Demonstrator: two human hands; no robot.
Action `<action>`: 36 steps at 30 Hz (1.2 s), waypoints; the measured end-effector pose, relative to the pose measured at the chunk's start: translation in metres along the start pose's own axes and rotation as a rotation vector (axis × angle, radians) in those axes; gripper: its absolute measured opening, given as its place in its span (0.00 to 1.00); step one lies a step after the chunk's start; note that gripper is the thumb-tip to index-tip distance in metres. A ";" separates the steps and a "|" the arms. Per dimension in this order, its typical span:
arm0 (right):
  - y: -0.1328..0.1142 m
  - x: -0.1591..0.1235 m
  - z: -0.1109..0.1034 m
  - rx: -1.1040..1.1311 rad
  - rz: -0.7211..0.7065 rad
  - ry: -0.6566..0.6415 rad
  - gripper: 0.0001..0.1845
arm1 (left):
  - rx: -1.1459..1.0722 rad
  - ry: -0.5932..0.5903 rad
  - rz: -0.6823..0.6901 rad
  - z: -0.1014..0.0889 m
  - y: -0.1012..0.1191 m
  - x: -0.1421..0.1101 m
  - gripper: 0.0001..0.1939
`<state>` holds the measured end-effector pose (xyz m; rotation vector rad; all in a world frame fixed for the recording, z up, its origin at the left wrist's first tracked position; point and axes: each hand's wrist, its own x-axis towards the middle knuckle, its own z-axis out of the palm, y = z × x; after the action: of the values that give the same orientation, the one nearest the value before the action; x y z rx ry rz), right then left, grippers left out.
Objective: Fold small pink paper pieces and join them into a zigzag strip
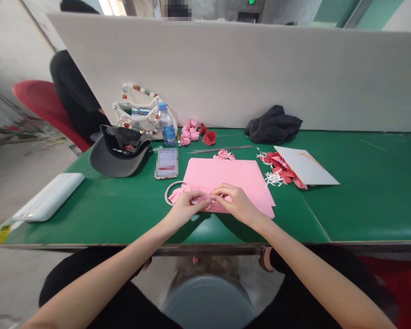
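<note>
My left hand and my right hand meet over the near edge of the pink paper sheets. Both pinch a small piece of pink paper between thumb and fingertips; its exact shape is partly hidden. Beside my left hand lies a roll of tape, with crumpled pink paper pieces inside and next to it. Folded pink paper pieces rest at the far edge of the sheets. Behind these lie thin wires.
Pink paper flowers and a red paper flower sit near a water bottle, a phone and a grey cap. Right are red scraps under a white board, and black cloth. A white partition stands behind.
</note>
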<state>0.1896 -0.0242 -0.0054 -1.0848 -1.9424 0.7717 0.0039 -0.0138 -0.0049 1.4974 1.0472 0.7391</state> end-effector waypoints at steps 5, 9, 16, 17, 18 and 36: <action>0.003 0.000 0.000 0.015 -0.015 0.000 0.08 | -0.013 0.002 -0.008 0.000 0.000 0.000 0.13; 0.005 0.000 0.000 0.047 0.011 0.011 0.08 | 0.012 0.011 0.004 0.001 0.001 -0.001 0.13; 0.001 -0.001 0.003 -0.025 -0.044 0.013 0.07 | 0.031 0.014 -0.007 0.000 0.003 -0.002 0.15; 0.001 -0.001 0.003 -0.072 -0.077 0.007 0.07 | 0.023 0.015 -0.009 0.000 0.003 -0.002 0.15; 0.002 0.000 0.001 -0.131 -0.112 0.004 0.07 | 0.015 0.014 -0.013 0.000 0.002 -0.001 0.14; 0.102 -0.017 -0.166 -0.925 0.507 0.526 0.12 | -0.045 -0.075 -0.065 0.000 0.006 -0.003 0.11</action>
<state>0.3778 0.0296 -0.0043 -2.1190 -1.5485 -0.2573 0.0040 -0.0169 0.0014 1.4351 1.0119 0.6523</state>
